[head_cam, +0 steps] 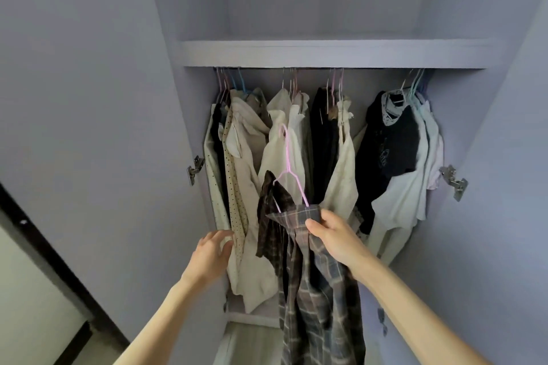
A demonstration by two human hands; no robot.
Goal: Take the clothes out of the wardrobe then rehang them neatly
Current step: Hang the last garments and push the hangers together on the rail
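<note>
My right hand (332,234) grips the shoulder of a dark plaid shirt (314,290) on a pink hanger (289,163), held in front of the open wardrobe with its hook pointing up and off the rail. My left hand (212,252) reaches with relaxed fingers to the hem of a spotted cream garment (234,187) at the left. Several cream, white and black clothes (385,151) hang on thin hangers from the rail under the shelf (332,53).
Both wardrobe doors stand open, the left door (89,98) and the right door (510,157), each with metal hinges. The compartment above the shelf shows nothing inside. A pale floor strip lies below the wardrobe's bottom edge.
</note>
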